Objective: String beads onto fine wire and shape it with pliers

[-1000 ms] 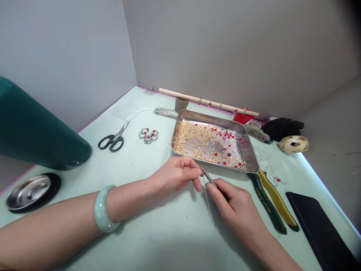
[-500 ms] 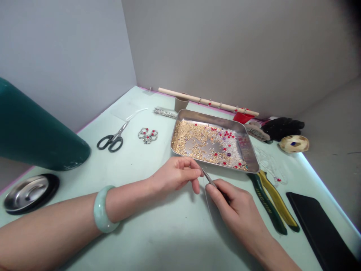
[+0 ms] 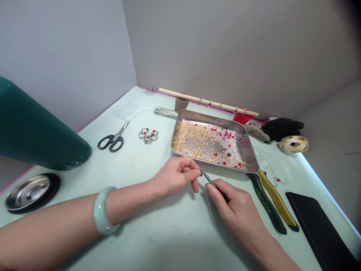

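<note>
My left hand [image 3: 183,175] is closed in a pinch at the near edge of the metal tray [image 3: 214,164], on the end of a thin clear or silvery wire [image 3: 209,205]. That wire curves down beside my right thumb. My right hand [image 3: 235,205] is wrapped around a slim, pointed metal tool [image 3: 208,178] with a dark handle. Its tip meets my left fingertips, which hide what it grips there. Gold beads [image 3: 182,139], clear beads [image 3: 232,160] and red beads [image 3: 229,134] lie loose in the tray.
To the left are scissors [image 3: 113,141], a beaded wire piece [image 3: 148,135], a green cylinder [image 3: 42,131] and a steel dish [image 3: 29,192]. Green-and-yellow pliers [image 3: 278,205] and a black phone-like slab [image 3: 316,226] lie right. Behind the tray rests a wooden rod [image 3: 180,96].
Both hands stay nearly in place, with the tool tip still at my left fingertips. The view has shifted very slightly.
</note>
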